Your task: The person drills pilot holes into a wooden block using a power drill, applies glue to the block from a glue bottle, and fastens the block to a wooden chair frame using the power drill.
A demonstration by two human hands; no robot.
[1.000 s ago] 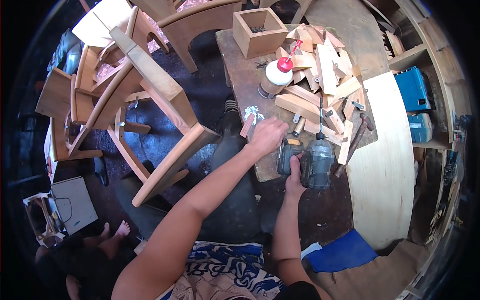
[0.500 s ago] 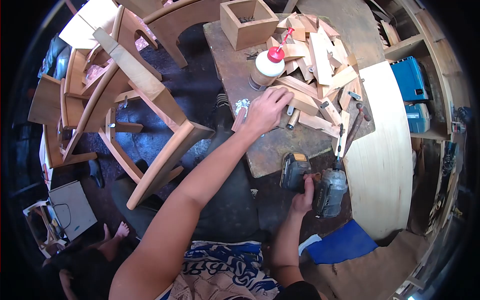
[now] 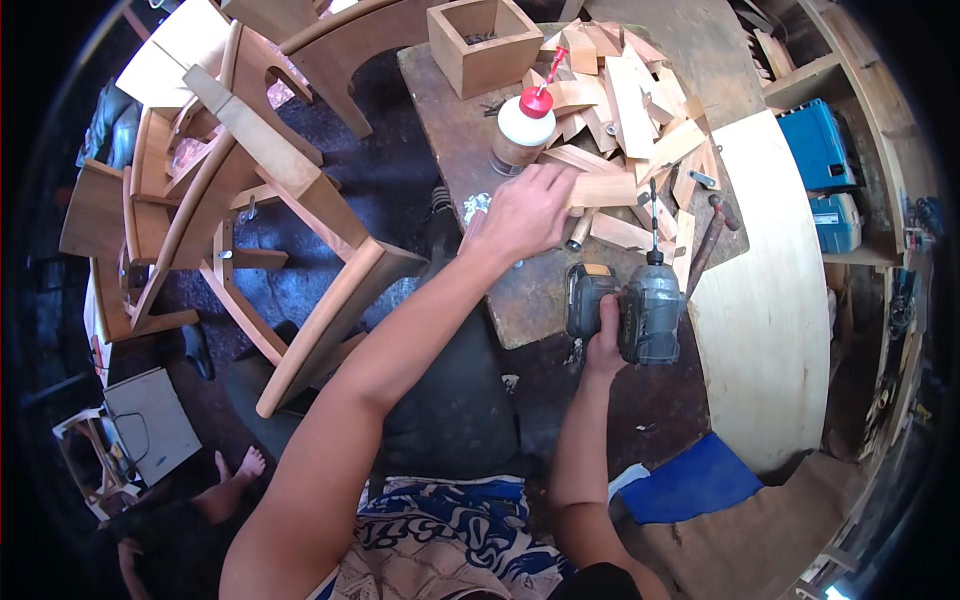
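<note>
Wood block (image 3: 607, 189) is gripped by left hand (image 3: 528, 212), upper centre of frame; power driver (image 3: 652, 322) is held by right hand (image 3: 605, 347), centre right. Block is best pinched firmly, fingers well clear of bit (image 3: 655, 222).

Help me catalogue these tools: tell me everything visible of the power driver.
The power driver has a dark, plastic-looking body, a black battery pack with a yellow-orange patch, and a long, slim, metal-looking bit. The right hand holds it between body and pack, near the table. The bit points away, towards the wood pieces; whether it touches one or turns, I cannot tell.
</note>
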